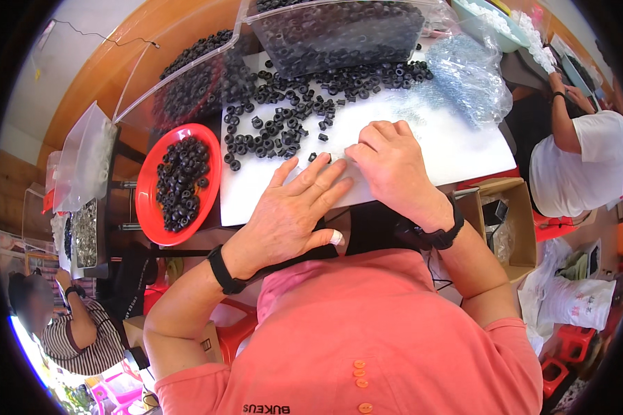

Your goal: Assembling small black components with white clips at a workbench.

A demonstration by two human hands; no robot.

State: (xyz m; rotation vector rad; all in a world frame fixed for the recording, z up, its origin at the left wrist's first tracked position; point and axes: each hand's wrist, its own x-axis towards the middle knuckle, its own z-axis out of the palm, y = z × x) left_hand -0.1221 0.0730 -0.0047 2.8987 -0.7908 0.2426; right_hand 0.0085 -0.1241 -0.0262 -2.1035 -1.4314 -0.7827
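Observation:
My left hand [291, 207] lies palm down at the near edge of the white board [422, 149], its fingers stretched out. Something white is wrapped round its thumb tip. A small black ring-shaped part [313, 157] sits at its fingertips, and another dark bit shows between the fingers. Close by on the right, my right hand [391, 162] is closed, with its fingers curled and pressed together; whatever they may hold is hidden. Beyond both hands, many loose black parts [277, 128] are spread over the board.
A red oval basin [145, 197] of black parts stands at the left. Clear plastic bins [336, 41] of them stand behind. A plastic bag of small pieces [467, 76] lies far right, a cardboard box [516, 228] below. Other people sit at both sides.

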